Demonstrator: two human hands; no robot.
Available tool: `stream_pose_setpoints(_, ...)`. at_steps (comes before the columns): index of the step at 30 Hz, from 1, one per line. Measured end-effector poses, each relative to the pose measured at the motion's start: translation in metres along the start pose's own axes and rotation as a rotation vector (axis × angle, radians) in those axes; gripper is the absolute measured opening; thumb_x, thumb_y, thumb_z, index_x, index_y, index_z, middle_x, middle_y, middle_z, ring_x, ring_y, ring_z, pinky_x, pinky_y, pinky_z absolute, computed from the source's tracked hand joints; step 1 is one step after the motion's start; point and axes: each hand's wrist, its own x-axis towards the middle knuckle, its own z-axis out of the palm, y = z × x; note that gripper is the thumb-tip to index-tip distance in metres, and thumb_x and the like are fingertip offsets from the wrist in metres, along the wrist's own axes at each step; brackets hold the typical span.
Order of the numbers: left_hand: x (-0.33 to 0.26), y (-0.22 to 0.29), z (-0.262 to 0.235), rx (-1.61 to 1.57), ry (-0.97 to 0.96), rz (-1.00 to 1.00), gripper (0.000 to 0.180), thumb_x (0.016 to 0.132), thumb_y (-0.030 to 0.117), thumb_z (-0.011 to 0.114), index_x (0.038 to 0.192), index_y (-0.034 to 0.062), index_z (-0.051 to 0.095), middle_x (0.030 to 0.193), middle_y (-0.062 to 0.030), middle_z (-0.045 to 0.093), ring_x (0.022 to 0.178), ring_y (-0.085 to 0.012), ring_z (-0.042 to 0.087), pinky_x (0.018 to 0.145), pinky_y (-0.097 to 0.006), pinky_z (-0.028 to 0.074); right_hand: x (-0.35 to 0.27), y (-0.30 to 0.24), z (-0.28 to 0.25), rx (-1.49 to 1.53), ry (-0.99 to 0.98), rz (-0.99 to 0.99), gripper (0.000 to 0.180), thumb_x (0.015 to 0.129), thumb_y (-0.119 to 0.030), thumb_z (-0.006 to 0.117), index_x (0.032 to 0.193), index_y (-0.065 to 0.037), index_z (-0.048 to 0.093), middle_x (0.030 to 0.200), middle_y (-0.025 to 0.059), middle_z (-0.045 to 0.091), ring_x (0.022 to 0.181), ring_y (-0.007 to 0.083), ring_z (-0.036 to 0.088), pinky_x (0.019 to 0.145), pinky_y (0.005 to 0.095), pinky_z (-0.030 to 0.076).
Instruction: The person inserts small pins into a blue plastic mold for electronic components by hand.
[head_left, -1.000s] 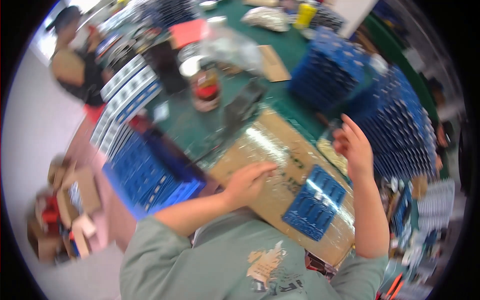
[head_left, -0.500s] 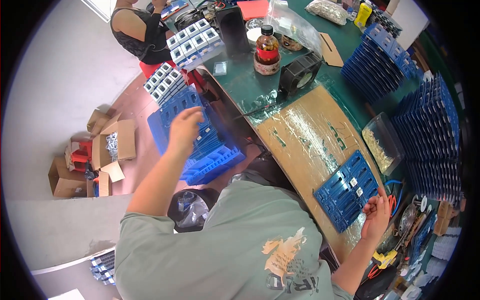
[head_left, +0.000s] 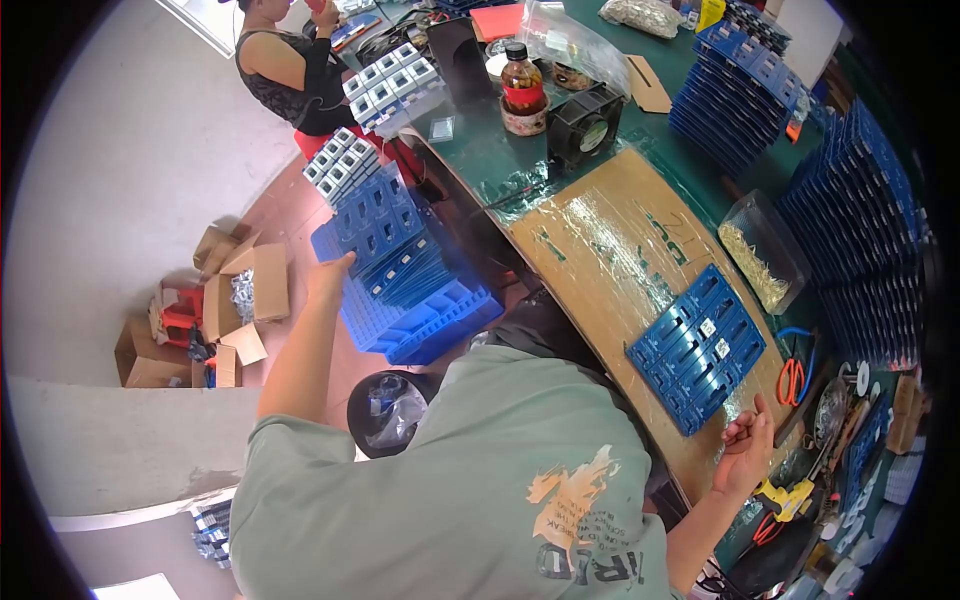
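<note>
Blue slotted panel [head_left: 692,358]: flat on the brown board [head_left: 600,225], toward its near right end, two small white squares near its middle.
Right hand [head_left: 745,450]: just beside the panel's near corner, palm turned up, fingers loosely curled around nothing that I can see.
Left hand [head_left: 324,284]: out over the blue crate [head_left: 432,328], fingertips at the near left edge of the topmost crate panel [head_left: 376,215]; whether they pinch it, I cannot tell.
Crate: off the table's left side, more blue panels stacked inside, slightly fanned.
Green table [head_left: 472,160]: carries the board, with a black fan [head_left: 583,130] and a red-labelled bottle [head_left: 522,82] beyond it.
Right of the board: a clear tray [head_left: 778,236] of thin pale pieces, then a tall panel stack [head_left: 850,245].
Far left corner: a co-worker [head_left: 285,70] in a dark sleeveless top.
</note>
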Motion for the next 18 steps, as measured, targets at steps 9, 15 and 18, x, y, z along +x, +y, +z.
stream_pose_setpoints(9, 0.014, -0.008, -0.001, 0.163, -0.004, -0.110, 0.036, 0.077, 0.033, 0.081, 0.091, 0.0016, 0.071, 0.080, -0.0083, 0.062, 0.056, -0.0174, 0.045, 0.051, -0.034, 0.035, -0.007, 0.014, -0.013, 0.031, -0.002, -0.001, 0.042, 0.103, -0.024, 0.051, 0.134, 0.004, 0.048, 0.087, 0.0022, 0.058, 0.071, 0.0084, 0.053, 0.062, 0.0226, 0.044)
stream_pose_setpoints(15, 0.011, -0.005, -0.008, 0.330, 0.010, 0.050, 0.028, 0.080, 0.026, 0.078, 0.088, 0.0005, 0.070, 0.077, -0.0061, 0.062, 0.053, -0.0150, 0.046, 0.049, -0.033, 0.036, -0.007, 0.019, -0.016, 0.039, 0.007, 0.011, 0.040, 0.103, -0.023, 0.052, 0.134, 0.002, 0.049, 0.088, 0.0020, 0.058, 0.072, 0.0084, 0.053, 0.062, 0.0225, 0.043)
stream_pose_setpoints(18, 0.003, 0.012, -0.014, 0.256, -0.050, 0.030, 0.024, 0.083, 0.024, 0.076, 0.087, 0.0019, 0.068, 0.077, -0.0047, 0.062, 0.052, -0.0115, 0.045, 0.046, -0.028, 0.032, -0.011, 0.019, -0.020, 0.062, 0.021, 0.010, 0.039, 0.103, -0.023, 0.051, 0.134, 0.001, 0.049, 0.088, 0.0020, 0.059, 0.072, 0.0087, 0.054, 0.063, 0.0227, 0.043)
